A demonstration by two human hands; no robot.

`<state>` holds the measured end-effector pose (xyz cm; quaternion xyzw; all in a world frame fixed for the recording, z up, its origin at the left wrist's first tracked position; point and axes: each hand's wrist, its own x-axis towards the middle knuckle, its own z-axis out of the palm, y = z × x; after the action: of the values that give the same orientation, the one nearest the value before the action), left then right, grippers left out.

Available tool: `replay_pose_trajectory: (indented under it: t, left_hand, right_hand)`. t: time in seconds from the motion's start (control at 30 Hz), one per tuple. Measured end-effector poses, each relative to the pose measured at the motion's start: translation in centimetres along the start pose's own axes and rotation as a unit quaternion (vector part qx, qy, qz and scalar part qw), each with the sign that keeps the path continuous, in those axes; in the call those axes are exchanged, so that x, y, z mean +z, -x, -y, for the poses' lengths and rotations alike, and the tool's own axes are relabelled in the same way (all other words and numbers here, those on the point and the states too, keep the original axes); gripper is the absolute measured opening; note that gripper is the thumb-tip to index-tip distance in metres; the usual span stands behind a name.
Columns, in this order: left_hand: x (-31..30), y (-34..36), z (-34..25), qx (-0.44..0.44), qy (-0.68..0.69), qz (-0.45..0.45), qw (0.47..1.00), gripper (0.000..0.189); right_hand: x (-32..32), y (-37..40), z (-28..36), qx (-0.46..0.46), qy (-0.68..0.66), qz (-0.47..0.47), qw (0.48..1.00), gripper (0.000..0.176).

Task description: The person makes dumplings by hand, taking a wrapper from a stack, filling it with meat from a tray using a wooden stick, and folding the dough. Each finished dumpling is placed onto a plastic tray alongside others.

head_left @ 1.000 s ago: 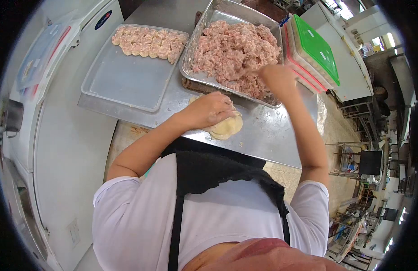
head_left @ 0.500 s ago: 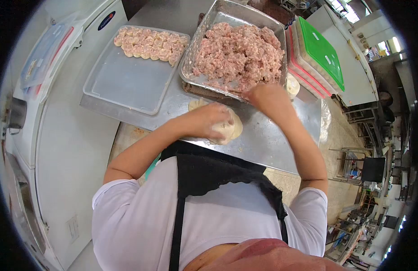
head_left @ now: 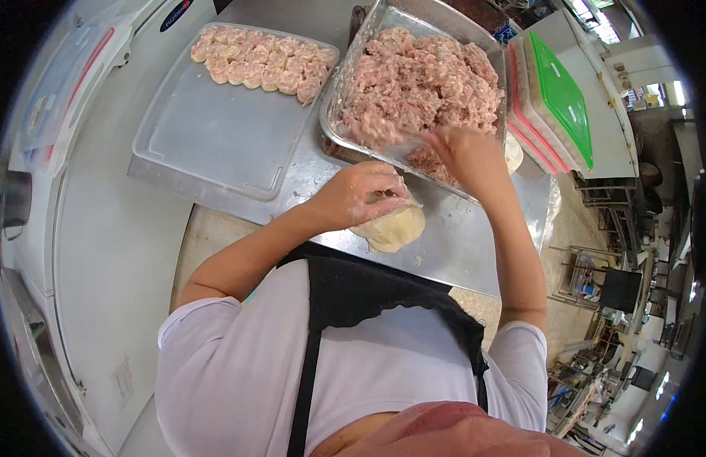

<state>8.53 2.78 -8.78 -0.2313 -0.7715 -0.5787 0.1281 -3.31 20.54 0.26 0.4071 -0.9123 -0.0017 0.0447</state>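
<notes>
Person's working at the metal tray (head_left: 331, 114) heaped with pink minced filling (head_left: 421, 76). The right hand (head_left: 463, 156) is at the tray's near edge, fingers dipped toward the mince. Can't tell if it's pinching a lump or holding a small tool, it's too blurry.

The left hand (head_left: 360, 194) sits just in front of the tray, fingers curled down over the round wrappers (head_left: 397, 228) piled on the steel table (head_left: 459, 244), gripping the top of the pile.

Left of the metal tray there's a clear plastic tray (head_left: 216, 137) with rows of finished dumplings (head_left: 257, 65) along its far side. To the right are stacked tubs with a green lid (head_left: 562, 95).

Imo the trick here is a modest lump of filling off the near edge, with the wrapper hand kept close to the tray so nothing drops. Peel just one wrapper, they love sticking in pairs.
</notes>
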Motion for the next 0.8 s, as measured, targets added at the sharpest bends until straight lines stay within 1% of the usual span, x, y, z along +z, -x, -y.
replay_pose_trajectory:
  t: [0.07,0.1,0.17,0.2,0.27,0.3,0.33,0.4,0.43,0.5,0.53,0.6,0.63,0.67,0.73,0.77,0.8]
  left_hand:
    - [0.1,-0.1,0.7,0.082,-0.047,0.008,0.996,0.012]
    - [0.2,0.2,0.9,0.081,-0.048,0.006,0.996,0.012]
    - [0.5,0.9,1.5,0.104,-0.122,0.118,0.98,0.018]
    - [0.5,1.3,1.7,0.101,-0.124,0.115,0.98,0.018]
    - [0.9,1.8,1.9,0.124,-0.111,0.131,0.977,0.02]
    - [0.9,2.0,1.7,0.125,-0.134,0.129,0.975,0.022]
    - [1.0,2.1,1.9,0.125,-0.132,0.13,0.975,0.022]
    - [1.0,1.9,2.3,0.11,-0.149,0.152,0.971,0.021]
    - [0.7,1.7,2.3,0.11,-0.151,0.151,0.971,0.021]
    - [0.2,1.3,1.8,0.038,-0.084,0.185,0.978,0.023]
    - [0.2,1.2,1.5,0.036,-0.084,0.186,0.978,0.023]
    - [0.2,0.9,0.9,0.085,-0.057,0.111,0.989,0.02]
    - [0.4,0.8,0.9,0.093,-0.058,0.092,0.99,0.017]
    - [0.4,0.5,0.7,0.094,-0.063,0.093,0.989,0.017]
    - [0.4,-0.2,0.3,0.118,-0.136,0.111,0.977,0.016]
    - [0.4,-0.6,0.1,0.118,-0.139,0.11,0.977,0.016]
    - [0.3,-1.0,-0.3,0.108,-0.135,0.099,0.98,0.015]
  right_hand:
    - [1.0,-3.0,-0.4,-0.025,0.108,-0.017,0.994,0.039]
    - [1.8,-3.5,0.2,-0.028,0.109,-0.017,0.994,0.039]
    - [3.6,-4.4,1.6,-0.056,0.103,0.022,0.993,0.04]
    - [3.5,-4.2,1.9,-0.061,0.102,0.023,0.993,0.04]
    - [3.0,-2.4,2.6,-0.075,0.034,0.075,0.994,0.04]
    - [2.5,-1.5,3.0,-0.051,-0.006,0.061,0.997,0.042]
    - [2.9,-1.2,2.6,-0.049,-0.006,0.062,0.997,0.042]
    - [3.2,-0.4,1.3,-0.032,-0.138,0.04,0.989,0.043]
    - [2.6,-0.5,0.7,-0.033,-0.139,0.038,0.989,0.043]
    - [0.7,-0.6,-0.1,-0.047,-0.119,-0.024,0.991,0.043]
    - [0.5,-1.1,-0.2,-0.047,-0.121,-0.023,0.991,0.043]
    - [0.5,-2.7,-0.4,-0.031,0.072,0.019,0.997,0.043]
    - [0.6,-2.8,0.3,-0.071,0.105,0.101,0.987,0.044]
    - [1.2,-2.5,1.1,-0.071,0.104,0.096,0.987,0.044]
    - [2.6,-1.0,2.4,-0.05,-0.017,0.06,0.997,0.043]
    - [2.5,-0.5,2.2,-0.038,-0.046,0.068,0.996,0.04]
    - [2.7,-0.1,1.6,-0.038,-0.047,0.066,0.996,0.04]
